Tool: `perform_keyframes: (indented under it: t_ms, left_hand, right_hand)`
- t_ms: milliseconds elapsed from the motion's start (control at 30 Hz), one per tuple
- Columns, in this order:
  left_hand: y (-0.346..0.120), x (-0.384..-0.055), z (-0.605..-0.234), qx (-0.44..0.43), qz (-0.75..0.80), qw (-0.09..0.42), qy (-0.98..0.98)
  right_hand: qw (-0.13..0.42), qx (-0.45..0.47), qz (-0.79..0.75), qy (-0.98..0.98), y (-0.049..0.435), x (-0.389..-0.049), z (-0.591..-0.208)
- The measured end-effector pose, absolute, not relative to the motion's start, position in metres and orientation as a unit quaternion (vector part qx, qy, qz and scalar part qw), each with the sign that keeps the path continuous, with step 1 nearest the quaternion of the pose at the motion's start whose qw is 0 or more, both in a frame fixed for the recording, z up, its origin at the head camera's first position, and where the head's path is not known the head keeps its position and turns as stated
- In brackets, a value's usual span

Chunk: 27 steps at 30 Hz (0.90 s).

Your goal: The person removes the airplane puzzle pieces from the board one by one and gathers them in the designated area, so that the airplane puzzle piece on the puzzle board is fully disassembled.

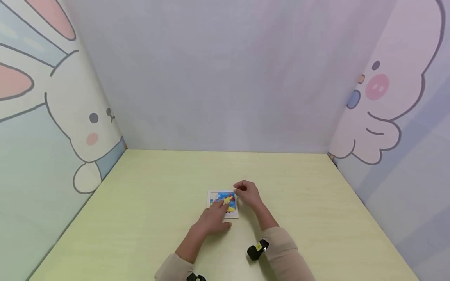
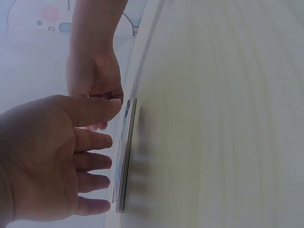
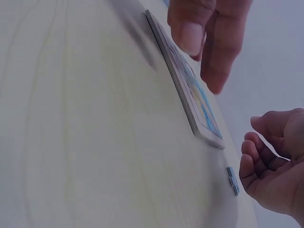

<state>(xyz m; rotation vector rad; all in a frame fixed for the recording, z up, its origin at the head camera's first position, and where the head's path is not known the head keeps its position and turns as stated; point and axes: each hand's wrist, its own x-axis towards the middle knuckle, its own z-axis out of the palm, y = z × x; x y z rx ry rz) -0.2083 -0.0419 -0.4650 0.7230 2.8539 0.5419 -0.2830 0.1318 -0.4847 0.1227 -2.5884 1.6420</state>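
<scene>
A small square jigsaw puzzle (image 1: 213,194) in a white frame lies flat on the table, its picture blue, yellow and red. My left hand (image 1: 212,218) reaches over the frame's lower-left part with fingers extended; contact is hard to tell. In the left wrist view the left hand (image 2: 47,156) has its fingertips beside the puzzle's edge (image 2: 126,156). At the frame's upper-right corner is my right hand (image 1: 247,193), fingers loosely bent. The right wrist view shows a small blue puzzle piece (image 3: 232,181) on the table, close by the right hand's (image 3: 275,164) fingers; nothing visible is between thumb and fingers.
A pale yellow-green table (image 1: 158,183) extends around the puzzle. Behind it stands a plain light wall (image 1: 225,78), with cartoon-printed panels (image 1: 70,117) along both sides. Each wrist carries a small black device (image 1: 258,249).
</scene>
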Motion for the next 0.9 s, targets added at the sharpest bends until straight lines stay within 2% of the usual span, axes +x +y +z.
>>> perform_keyframes:
  t_ms: [133,333,567,900]
  left_hand:
    - [-0.039,-0.206,-0.461,0.24,0.174,0.096,0.95]
    - [-0.041,-0.203,-0.46,0.257,0.166,0.095,0.947]
    - [-0.043,-0.203,-0.46,0.26,0.158,0.099,0.948]
    - [-0.042,-0.203,-0.46,0.257,0.162,0.108,0.947]
  right_hand:
    - [0.008,0.068,0.531,-0.844,0.118,-0.283,-0.484]
    - [-0.035,0.112,0.459,-0.881,0.105,-0.285,-0.485]
    - [-0.056,0.107,0.395,-0.911,0.101,-0.29,-0.481]
    - [-0.094,0.099,0.381,-0.915,0.1,-0.293,-0.472]
